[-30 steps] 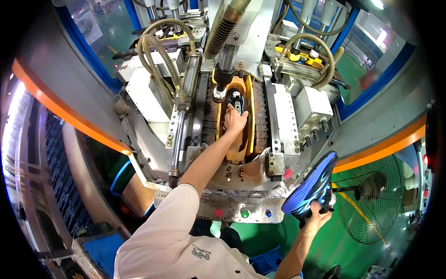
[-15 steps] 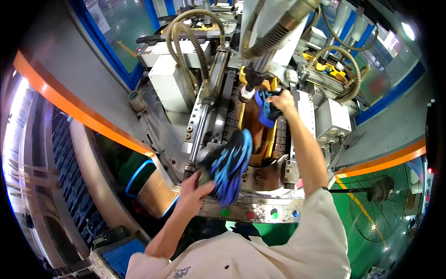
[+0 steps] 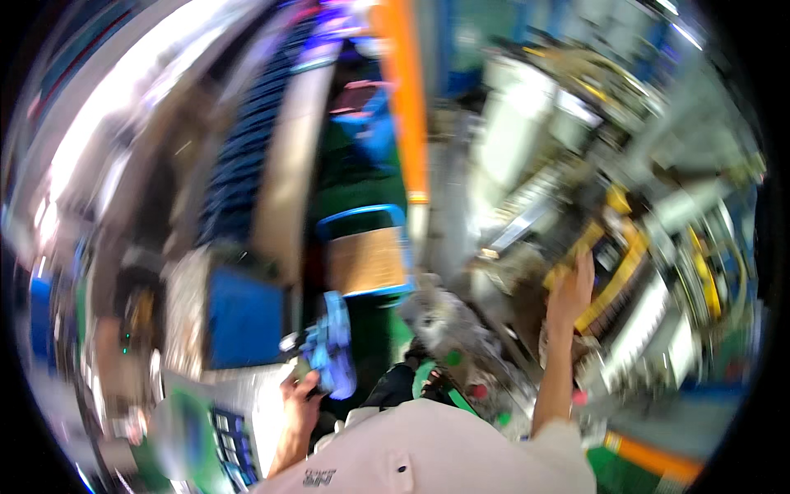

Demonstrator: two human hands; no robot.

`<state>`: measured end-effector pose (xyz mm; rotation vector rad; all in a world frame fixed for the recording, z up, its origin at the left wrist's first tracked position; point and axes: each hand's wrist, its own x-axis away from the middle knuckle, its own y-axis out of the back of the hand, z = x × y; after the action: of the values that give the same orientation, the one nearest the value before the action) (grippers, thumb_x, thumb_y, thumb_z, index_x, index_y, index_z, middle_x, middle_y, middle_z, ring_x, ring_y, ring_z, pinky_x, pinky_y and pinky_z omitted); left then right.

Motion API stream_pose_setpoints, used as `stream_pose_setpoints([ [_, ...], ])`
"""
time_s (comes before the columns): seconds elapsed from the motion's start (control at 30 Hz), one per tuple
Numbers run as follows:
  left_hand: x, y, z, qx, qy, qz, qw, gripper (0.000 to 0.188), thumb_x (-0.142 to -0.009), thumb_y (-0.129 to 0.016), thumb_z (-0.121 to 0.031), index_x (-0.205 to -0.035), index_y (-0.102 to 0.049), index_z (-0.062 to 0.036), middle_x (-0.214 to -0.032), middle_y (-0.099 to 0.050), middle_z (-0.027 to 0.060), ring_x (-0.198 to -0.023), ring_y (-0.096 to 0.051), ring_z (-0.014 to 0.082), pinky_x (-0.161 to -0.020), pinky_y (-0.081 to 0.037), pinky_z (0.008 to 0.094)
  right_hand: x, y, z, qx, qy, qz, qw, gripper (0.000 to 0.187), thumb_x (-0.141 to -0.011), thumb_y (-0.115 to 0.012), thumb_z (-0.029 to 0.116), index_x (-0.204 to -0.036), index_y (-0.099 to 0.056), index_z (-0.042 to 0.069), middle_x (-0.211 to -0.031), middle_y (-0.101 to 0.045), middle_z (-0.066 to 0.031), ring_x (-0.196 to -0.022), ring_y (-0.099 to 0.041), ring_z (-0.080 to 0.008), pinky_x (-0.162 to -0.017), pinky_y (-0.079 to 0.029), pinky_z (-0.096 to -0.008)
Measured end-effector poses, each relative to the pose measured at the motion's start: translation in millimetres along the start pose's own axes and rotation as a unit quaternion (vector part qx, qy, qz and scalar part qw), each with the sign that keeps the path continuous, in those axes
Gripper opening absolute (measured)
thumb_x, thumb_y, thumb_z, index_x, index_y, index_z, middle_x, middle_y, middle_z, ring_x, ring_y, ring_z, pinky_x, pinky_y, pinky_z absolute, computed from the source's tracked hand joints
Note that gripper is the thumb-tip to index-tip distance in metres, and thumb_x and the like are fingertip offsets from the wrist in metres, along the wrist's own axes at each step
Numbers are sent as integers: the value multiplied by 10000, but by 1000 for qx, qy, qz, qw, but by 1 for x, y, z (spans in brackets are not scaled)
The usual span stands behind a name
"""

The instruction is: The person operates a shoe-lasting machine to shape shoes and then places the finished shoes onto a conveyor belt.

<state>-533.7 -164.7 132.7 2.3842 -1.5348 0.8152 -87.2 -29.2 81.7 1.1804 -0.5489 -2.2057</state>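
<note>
Left hand: your left hand (image 3: pixel 300 395) grips a blue shoe sole (image 3: pixel 332 344), carried low and to the left, well away from the machine (image 3: pixel 625 247).
Right hand: your right hand (image 3: pixel 570 290) reaches up to the yellow mould frame (image 3: pixel 619 262); the blur hides whether it grips anything.
Done: judging from this, one sole is out of the machine and in hand.
Left: it has yet to be set down; the frame's contents cannot be made out.

Blue shoe sole (image 3: pixel 332 346); yellow mould frame (image 3: pixel 619 257); orange rail (image 3: pixel 406 99).
</note>
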Motion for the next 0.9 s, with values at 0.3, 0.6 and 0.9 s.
stream_pose_setpoints([
  [0.3, 40, 75, 56, 134, 78, -46, 987, 339, -868, -669, -126, -1123, -580, 79, -1017, -639, 121, -925, -625, 212, -831, -523, 371, 251, -131, 18, -19, 67, 318, 945, 262, -891, -453, 113, -1094, -612, 67, -1030, -558, -182, -963, -549, -377, -811, -466, -438],
  [0.6, 25, 261, 73, 303, -8, -255, 918, 439, -803, -720, -121, -1153, -547, 81, -996, -655, 157, -838, -665, 251, -746, -567, 401, 102, -109, 338, -358, 197, 213, 888, 79, -871, -563, -17, -916, -626, -33, -851, -619, -121, -754, -588, -238, -681, -477, -320],
  [0.9, -77, 567, 63, 323, -81, -441, 833, 355, -761, -751, -102, -1065, -615, 21, -890, -664, 85, -728, -651, 203, -655, -559, 362, 119, -190, 835, -462, 380, 388, 701, 264, -902, -609, 101, -1142, -605, -11, -1054, -645, -83, -923, -590, -124, -787, -464, -238],
])
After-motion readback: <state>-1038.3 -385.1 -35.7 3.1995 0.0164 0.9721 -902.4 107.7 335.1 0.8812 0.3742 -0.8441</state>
